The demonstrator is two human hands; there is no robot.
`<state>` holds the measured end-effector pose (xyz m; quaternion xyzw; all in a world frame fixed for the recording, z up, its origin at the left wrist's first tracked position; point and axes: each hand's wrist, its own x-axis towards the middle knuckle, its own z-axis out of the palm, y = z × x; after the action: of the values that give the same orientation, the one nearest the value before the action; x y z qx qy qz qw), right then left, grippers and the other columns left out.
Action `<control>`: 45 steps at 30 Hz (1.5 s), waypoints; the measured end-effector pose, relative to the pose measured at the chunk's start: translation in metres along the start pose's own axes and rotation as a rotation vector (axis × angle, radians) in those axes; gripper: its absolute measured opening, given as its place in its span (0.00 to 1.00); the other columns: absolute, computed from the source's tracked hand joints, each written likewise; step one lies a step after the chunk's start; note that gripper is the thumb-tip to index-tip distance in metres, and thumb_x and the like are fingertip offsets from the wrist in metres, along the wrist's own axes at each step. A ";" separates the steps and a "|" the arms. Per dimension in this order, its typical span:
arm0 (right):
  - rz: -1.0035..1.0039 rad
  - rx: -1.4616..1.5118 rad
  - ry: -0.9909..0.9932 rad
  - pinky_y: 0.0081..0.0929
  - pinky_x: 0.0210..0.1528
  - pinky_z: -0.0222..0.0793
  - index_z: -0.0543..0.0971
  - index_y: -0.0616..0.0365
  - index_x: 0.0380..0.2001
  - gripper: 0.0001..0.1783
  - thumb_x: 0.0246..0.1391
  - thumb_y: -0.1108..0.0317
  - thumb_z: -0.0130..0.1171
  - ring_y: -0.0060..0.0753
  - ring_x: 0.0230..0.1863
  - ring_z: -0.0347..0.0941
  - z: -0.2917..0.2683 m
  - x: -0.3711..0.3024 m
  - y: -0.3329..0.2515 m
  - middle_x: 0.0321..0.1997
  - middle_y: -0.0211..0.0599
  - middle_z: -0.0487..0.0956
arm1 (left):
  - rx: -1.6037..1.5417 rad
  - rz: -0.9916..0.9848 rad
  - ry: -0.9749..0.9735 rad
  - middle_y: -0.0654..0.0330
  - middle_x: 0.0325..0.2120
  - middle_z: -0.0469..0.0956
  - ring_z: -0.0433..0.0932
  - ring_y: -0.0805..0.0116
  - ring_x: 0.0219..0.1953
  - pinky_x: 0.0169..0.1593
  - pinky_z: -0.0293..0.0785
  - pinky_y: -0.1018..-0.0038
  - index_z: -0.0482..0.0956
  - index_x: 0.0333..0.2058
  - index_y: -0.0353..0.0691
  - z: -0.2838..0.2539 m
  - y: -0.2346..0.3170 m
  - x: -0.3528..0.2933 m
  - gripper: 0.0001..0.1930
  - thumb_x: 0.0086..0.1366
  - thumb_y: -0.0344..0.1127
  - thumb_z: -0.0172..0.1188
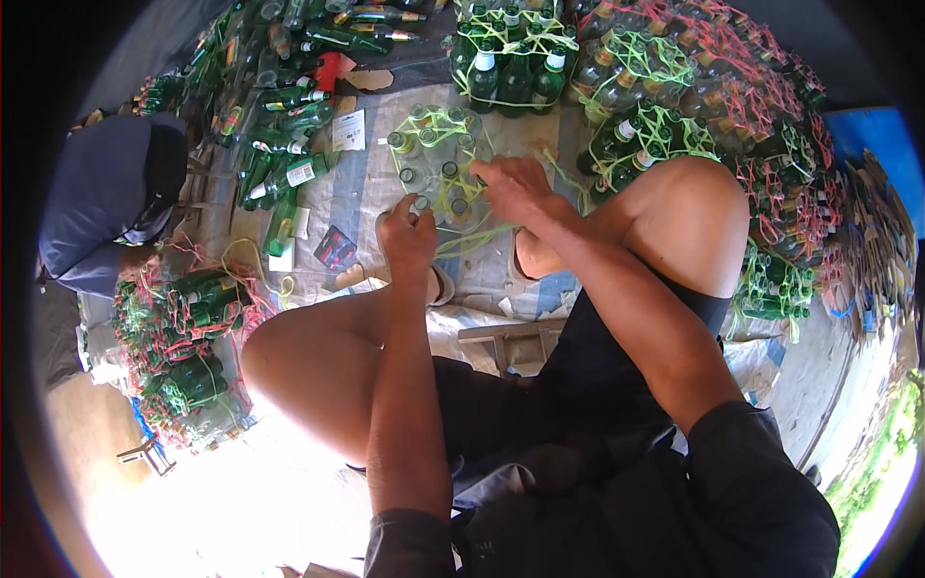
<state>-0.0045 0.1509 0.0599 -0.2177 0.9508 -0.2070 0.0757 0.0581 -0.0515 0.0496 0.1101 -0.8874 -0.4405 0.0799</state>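
Nearest, on the wearer's side of the clear-bottle cluster: one low wooden frame, between the legs. Hands, two: left hand at the cluster's near left edge, fingers curled at a bottle mouth; right hand at its right edge, fingers bent, thumb side toward the bottles; whether either grasps glass or strap cannot be told. The cluster itself: clear bottles, upright, laced with yellow-green strap, set on a pale blue-striped sheet ahead of the wearer's feet. Loose strap lengths, light green, at its near right side. Well to its near left: green bottles in red-pink strapping. Just left of it: one dark printed card and one white printed paper. Farther left: loose green bottles, lying; beyond them, a second person in dark clothing. Right of the cluster: strapped green bottles. Beyond it: one upright green-bottle bundle, pale green straps; to the far right, many bottles under red strapping.
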 end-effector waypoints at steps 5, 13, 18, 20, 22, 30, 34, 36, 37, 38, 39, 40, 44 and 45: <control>0.005 -0.072 -0.080 0.43 0.45 0.67 0.79 0.43 0.46 0.24 0.43 0.76 0.60 0.48 0.45 0.79 -0.012 -0.001 0.003 0.40 0.41 0.82 | 0.003 0.080 0.106 0.52 0.12 0.74 0.71 0.67 0.13 0.23 0.67 0.68 0.82 0.42 0.28 0.011 0.015 -0.020 0.17 0.54 0.30 0.58; -0.039 -0.117 -0.095 0.43 0.46 0.66 0.80 0.41 0.45 0.23 0.45 0.79 0.57 0.47 0.47 0.77 -0.017 0.002 0.006 0.44 0.40 0.79 | -0.061 -0.049 0.041 0.61 0.11 0.69 0.65 0.75 0.15 0.23 0.64 0.72 0.81 0.43 0.27 0.011 0.025 -0.032 0.17 0.55 0.30 0.60; -0.014 -0.038 -0.039 0.45 0.46 0.67 0.79 0.42 0.45 0.23 0.44 0.78 0.57 0.48 0.48 0.76 -0.013 -0.002 0.014 0.42 0.41 0.78 | 0.005 -0.013 0.024 0.58 0.13 0.71 0.68 0.71 0.16 0.24 0.65 0.69 0.80 0.44 0.28 0.014 0.032 -0.030 0.18 0.56 0.31 0.61; -0.016 -0.080 -0.007 0.45 0.46 0.68 0.79 0.45 0.45 0.22 0.44 0.77 0.58 0.48 0.48 0.75 -0.015 -0.010 0.001 0.44 0.41 0.77 | 0.046 -0.012 0.017 0.56 0.14 0.73 0.70 0.67 0.16 0.25 0.67 0.68 0.80 0.44 0.29 0.008 0.029 -0.031 0.18 0.56 0.32 0.61; -0.014 -0.126 0.029 0.45 0.46 0.68 0.78 0.47 0.46 0.22 0.44 0.76 0.59 0.47 0.48 0.74 -0.016 -0.014 -0.007 0.46 0.41 0.75 | 0.158 0.047 0.019 0.50 0.18 0.77 0.77 0.55 0.21 0.29 0.72 0.61 0.81 0.44 0.30 0.006 0.029 -0.030 0.18 0.57 0.34 0.62; -0.189 0.023 0.269 0.43 0.49 0.65 0.75 0.54 0.51 0.32 0.38 0.65 0.68 0.42 0.53 0.70 -0.006 -0.018 -0.031 0.49 0.33 0.74 | 0.417 0.088 -0.108 0.43 0.27 0.82 0.81 0.43 0.33 0.39 0.77 0.55 0.80 0.45 0.34 -0.005 0.051 -0.023 0.19 0.57 0.37 0.63; -0.154 0.043 0.311 0.42 0.49 0.63 0.74 0.54 0.53 0.33 0.38 0.65 0.69 0.41 0.53 0.70 -0.002 -0.019 -0.036 0.50 0.33 0.74 | 0.574 0.123 -0.257 0.44 0.28 0.82 0.81 0.43 0.35 0.40 0.77 0.54 0.80 0.45 0.36 -0.015 0.056 -0.014 0.17 0.57 0.36 0.62; -0.131 0.055 0.286 0.43 0.50 0.65 0.74 0.53 0.54 0.36 0.36 0.64 0.71 0.41 0.52 0.71 -0.002 -0.018 -0.039 0.51 0.32 0.75 | 0.619 0.251 -0.258 0.45 0.26 0.81 0.82 0.44 0.33 0.37 0.78 0.54 0.79 0.37 0.36 -0.018 0.051 -0.006 0.12 0.56 0.35 0.62; -0.125 0.056 0.285 0.43 0.50 0.65 0.74 0.53 0.54 0.36 0.36 0.64 0.71 0.41 0.52 0.71 -0.001 -0.018 -0.040 0.51 0.32 0.75 | 0.657 0.380 -0.258 0.45 0.24 0.81 0.82 0.45 0.30 0.35 0.78 0.54 0.78 0.30 0.37 -0.019 0.054 -0.003 0.06 0.55 0.33 0.62; -0.113 0.062 0.292 0.43 0.50 0.65 0.74 0.53 0.53 0.36 0.35 0.65 0.71 0.41 0.51 0.71 -0.001 -0.018 -0.039 0.51 0.32 0.75 | 0.655 0.383 -0.264 0.45 0.24 0.81 0.82 0.45 0.30 0.35 0.78 0.54 0.78 0.30 0.37 -0.020 0.057 0.000 0.06 0.55 0.33 0.62; -0.100 0.069 0.298 0.43 0.50 0.65 0.75 0.53 0.53 0.36 0.34 0.67 0.71 0.42 0.51 0.71 0.000 -0.019 -0.039 0.50 0.31 0.75 | 0.688 0.366 -0.348 0.46 0.25 0.81 0.82 0.45 0.32 0.37 0.78 0.54 0.80 0.31 0.38 -0.021 0.060 0.003 0.06 0.56 0.33 0.61; -0.094 0.068 0.298 0.43 0.50 0.65 0.75 0.53 0.53 0.36 0.34 0.67 0.71 0.42 0.51 0.71 0.002 -0.019 -0.037 0.50 0.31 0.75 | 0.721 0.350 -0.431 0.47 0.26 0.81 0.81 0.45 0.33 0.39 0.78 0.55 0.81 0.31 0.38 -0.022 0.065 0.007 0.06 0.57 0.33 0.60; -0.106 0.121 0.353 0.43 0.49 0.65 0.75 0.52 0.51 0.35 0.32 0.70 0.70 0.42 0.51 0.71 0.005 -0.015 -0.037 0.49 0.31 0.75 | 0.811 0.446 -0.531 0.47 0.26 0.81 0.82 0.45 0.32 0.39 0.78 0.56 0.80 0.24 0.38 -0.022 0.067 0.028 0.06 0.56 0.32 0.60; -0.105 0.133 0.350 0.43 0.48 0.66 0.76 0.51 0.51 0.35 0.32 0.71 0.70 0.42 0.51 0.71 0.004 -0.014 -0.041 0.49 0.31 0.75 | 0.868 0.444 -0.540 0.47 0.26 0.81 0.82 0.46 0.33 0.40 0.78 0.57 0.81 0.24 0.39 -0.024 0.066 0.033 0.06 0.56 0.33 0.59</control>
<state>0.0243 0.1217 0.0741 -0.2220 0.9210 -0.3080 -0.0876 0.0239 -0.0401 0.1179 -0.1733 -0.9783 -0.0200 -0.1121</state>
